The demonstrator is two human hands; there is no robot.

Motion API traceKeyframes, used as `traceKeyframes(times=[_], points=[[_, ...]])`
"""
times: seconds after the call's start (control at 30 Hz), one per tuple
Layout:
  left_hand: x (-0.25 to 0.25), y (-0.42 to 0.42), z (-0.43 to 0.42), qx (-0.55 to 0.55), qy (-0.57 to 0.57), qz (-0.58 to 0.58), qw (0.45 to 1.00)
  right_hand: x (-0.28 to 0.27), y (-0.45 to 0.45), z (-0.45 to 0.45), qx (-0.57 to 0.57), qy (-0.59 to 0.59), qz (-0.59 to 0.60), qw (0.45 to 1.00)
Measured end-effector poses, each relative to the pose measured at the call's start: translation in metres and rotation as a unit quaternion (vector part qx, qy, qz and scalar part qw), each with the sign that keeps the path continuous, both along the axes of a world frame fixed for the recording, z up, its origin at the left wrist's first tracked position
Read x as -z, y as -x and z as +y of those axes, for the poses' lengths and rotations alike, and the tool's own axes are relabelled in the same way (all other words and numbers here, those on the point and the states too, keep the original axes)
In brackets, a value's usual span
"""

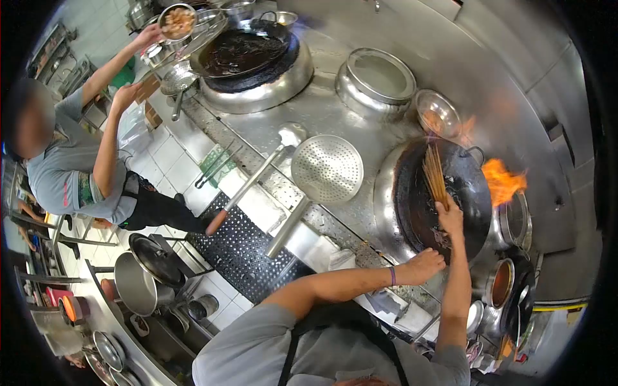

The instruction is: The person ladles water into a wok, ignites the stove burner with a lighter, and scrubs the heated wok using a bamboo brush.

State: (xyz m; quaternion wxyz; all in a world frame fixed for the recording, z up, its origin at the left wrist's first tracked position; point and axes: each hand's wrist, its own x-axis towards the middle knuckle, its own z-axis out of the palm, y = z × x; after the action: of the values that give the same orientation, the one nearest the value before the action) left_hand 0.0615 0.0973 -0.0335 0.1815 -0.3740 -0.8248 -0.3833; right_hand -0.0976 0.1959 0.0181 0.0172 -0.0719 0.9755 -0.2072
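Observation:
My right hand (449, 217) is wrapped round a bamboo wok brush (435, 175), a bundle of thin sticks. The brush reaches down into a dark wok (473, 222) on the right burner. At the wok's near edge my left hand (421, 267) is closed, a purple band at its wrist; what its fingers grip, if anything, is hidden. A ring handle (476, 153) stands on the wok's far rim. Orange flame (504, 182) rises just beyond the wok's right side.
A perforated strainer (327, 168) and a long-handled ladle (257, 174) lie left of the wok. A steel pot (376, 76) and a metal bowl (438, 114) stand behind. Another person (96, 154) at the far left holds a bowl of food pieces (177, 22) near a second wok (241, 55).

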Motion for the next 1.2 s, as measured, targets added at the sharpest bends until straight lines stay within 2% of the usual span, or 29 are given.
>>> traceKeyframes(times=[0.03,0.07,0.17,0.3,0.4,0.53,0.6,0.8,0.87,0.97,1.03,1.13,1.2], points=[[0.000,-0.003,0.000,0.005,0.002,0.000,1.000,-0.012,-0.005,-0.004,0.037,-0.030,-0.033,0.998],[0.000,-0.002,-0.001,0.018,-0.009,-0.010,1.000,0.002,0.006,0.003,0.088,-0.040,-0.011,0.995],[0.002,0.000,-0.005,0.031,-0.020,-0.013,0.999,0.028,0.015,0.006,0.133,-0.172,0.032,0.976],[0.002,0.003,-0.005,0.023,-0.007,-0.015,1.000,0.038,0.000,0.011,0.038,-0.094,0.017,0.995],[-0.006,-0.002,-0.008,0.042,0.016,-0.027,0.999,0.008,0.013,0.005,0.121,-0.155,-0.028,0.980],[0.001,0.001,-0.012,0.029,0.009,0.001,1.000,0.006,0.014,-0.005,0.153,-0.219,-0.018,0.964],[0.014,0.002,0.003,0.016,-0.015,0.015,1.000,0.014,0.019,-0.002,0.155,-0.215,-0.021,0.964],[0.002,-0.003,-0.005,-0.005,0.015,0.046,0.999,0.002,0.013,-0.012,0.183,-0.212,-0.036,0.959],[0.001,0.000,0.000,0.008,0.040,0.010,0.999,0.001,0.017,-0.010,0.189,-0.201,-0.050,0.960],[-0.011,-0.003,-0.009,0.024,0.028,0.004,0.999,-0.008,0.009,-0.002,0.161,-0.097,-0.093,0.978],[-0.014,-0.003,-0.013,0.029,0.019,0.005,0.999,0.002,-0.003,0.019,0.021,-0.110,-0.050,0.992],[-0.015,-0.003,-0.013,0.036,0.016,-0.013,0.999,-0.052,-0.060,0.012,-0.006,-0.115,-0.163,0.980],[-0.017,-0.002,-0.014,0.037,0.023,-0.026,0.999,-0.054,-0.081,0.046,-0.058,-0.171,-0.154,0.971]])
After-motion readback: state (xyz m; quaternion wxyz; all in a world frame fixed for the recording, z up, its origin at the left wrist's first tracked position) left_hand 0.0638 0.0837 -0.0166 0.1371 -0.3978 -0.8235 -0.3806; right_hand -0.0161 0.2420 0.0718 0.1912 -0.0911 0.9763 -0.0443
